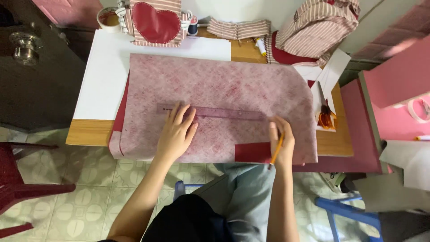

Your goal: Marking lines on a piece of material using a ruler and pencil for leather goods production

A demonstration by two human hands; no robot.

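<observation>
On wooden table (89, 132), pink fabric (224, 85), tiled floor (89, 210)

ruler (224, 112) on fabric sheet (233, 85), sheet on table (89, 132)

Bare-armed person with unadorned hands wears a black top and light grey-blue trousers.
</observation>
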